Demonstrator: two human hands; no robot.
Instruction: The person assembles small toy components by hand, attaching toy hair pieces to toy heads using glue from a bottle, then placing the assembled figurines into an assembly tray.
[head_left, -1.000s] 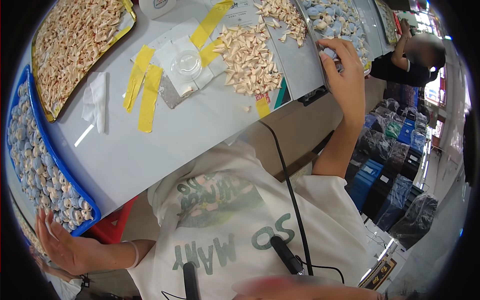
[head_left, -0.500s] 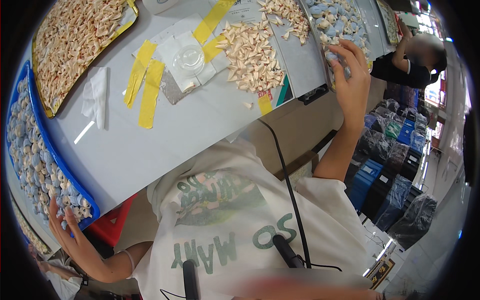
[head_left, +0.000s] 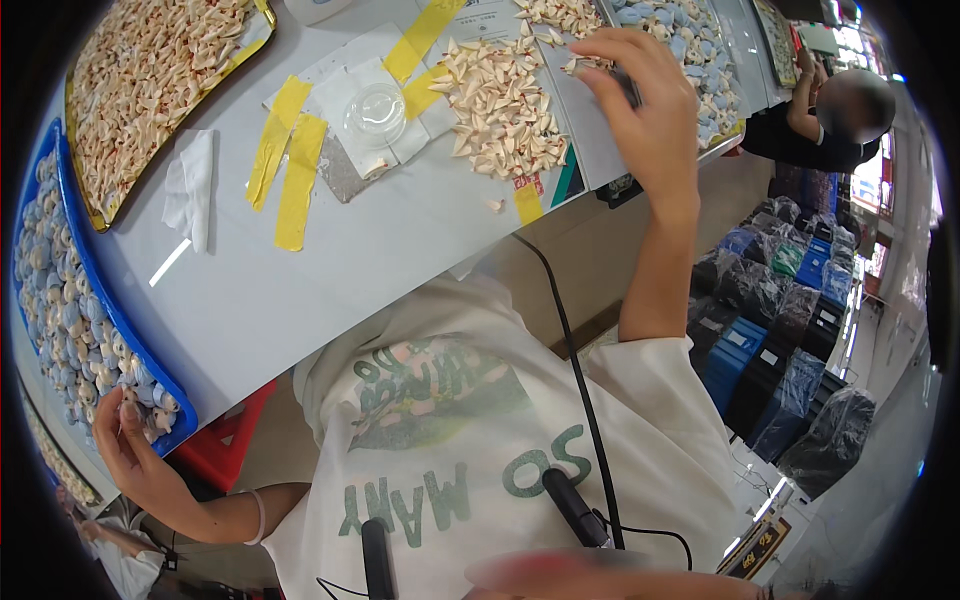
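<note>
My left hand (head_left: pixel 130 445) is at the near end of a blue tray (head_left: pixel 178 385), its thumb and fingers closed on a small blue-and-cream piece (head_left: pixel 128 402). Similar rounded pieces (head_left: pixel 70 310) fill that tray. My right hand (head_left: pixel 650 120) hangs over the right part of the table, thumb and forefinger apart with nothing visible between them. Its fingertips are beside a small group of pointed cream pieces (head_left: pixel 570 18). Behind it stands a second tray of blue-and-cream pieces (head_left: pixel 705 70), partly hidden by the hand.
A larger heap of pointed cream pieces (head_left: pixel 505 110) lies mid-table, near a clear round lid (head_left: pixel 375 115) and yellow tape strips (head_left: pixel 300 185). A full tray of cream pieces (head_left: pixel 150 90) stands far left by a white cloth (head_left: pixel 188 190). A co-worker (head_left: pixel 815 130) is at right.
My right hand has moved left from the right-hand tray to above the small cream group. My left hand has closed its fingers on a piece in the blue tray.
</note>
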